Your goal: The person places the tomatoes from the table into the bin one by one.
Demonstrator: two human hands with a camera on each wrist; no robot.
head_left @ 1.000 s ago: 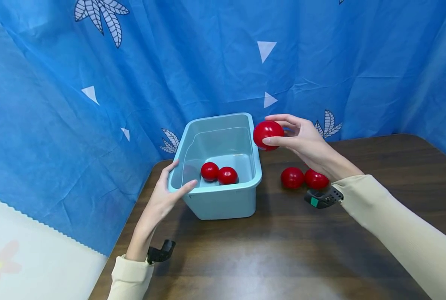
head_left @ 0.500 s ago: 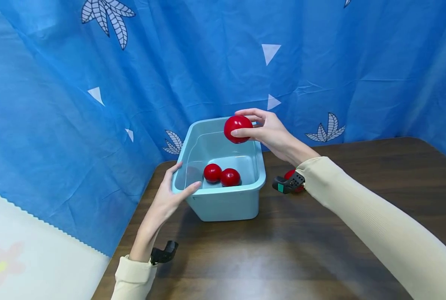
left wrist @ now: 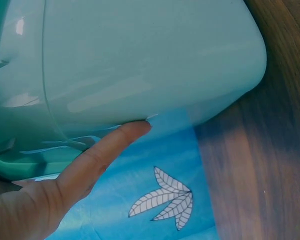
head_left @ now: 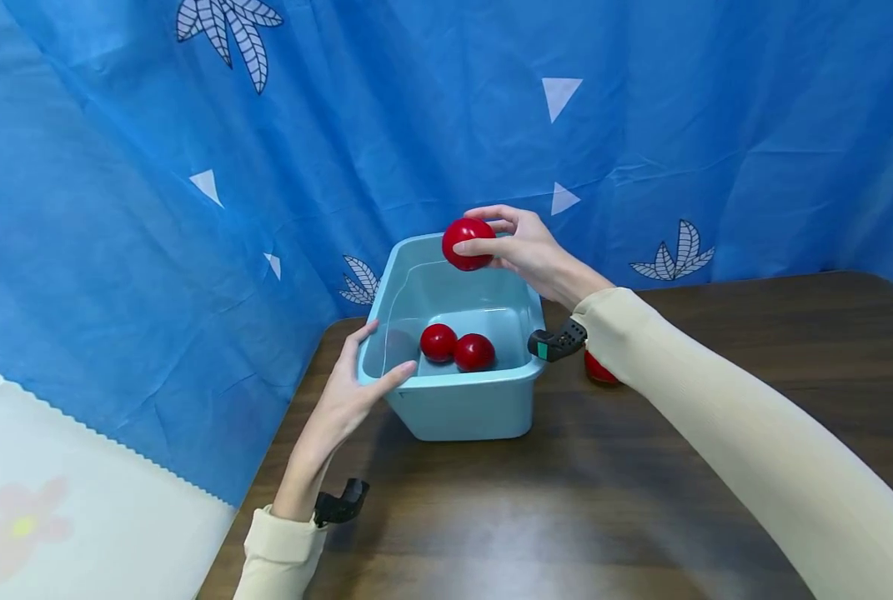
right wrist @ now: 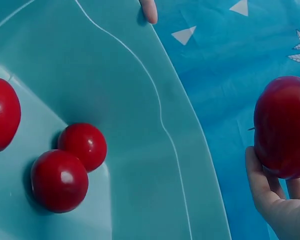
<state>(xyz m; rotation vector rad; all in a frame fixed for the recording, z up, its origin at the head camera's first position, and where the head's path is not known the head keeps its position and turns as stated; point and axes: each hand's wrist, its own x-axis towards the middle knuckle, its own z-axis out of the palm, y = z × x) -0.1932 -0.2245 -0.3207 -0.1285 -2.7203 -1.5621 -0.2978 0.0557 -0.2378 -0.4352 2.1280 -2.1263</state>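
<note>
Right of centre, red fruit point(head_left: 599, 368) mostly hidden by sleeve point(head_left: 709, 408); upper centre, right hand point(head_left: 532, 250) clamped on second fruit point(head_left: 467, 243), covering part of box point(head_left: 461, 412) rim; left hand point(head_left: 344, 396), centre-left, spread, touching box.

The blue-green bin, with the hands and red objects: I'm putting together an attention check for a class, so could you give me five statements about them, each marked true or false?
1. The right hand holds a red object. True.
2. The left hand is well away from the bin. False: it holds the bin at its near left corner.
3. Another red object lies on the table, to the right of the bin. True.
4. The head view shows that object in full. False: the right sleeve hides part of it.
5. At least two red objects are inside the bin. True.
</note>
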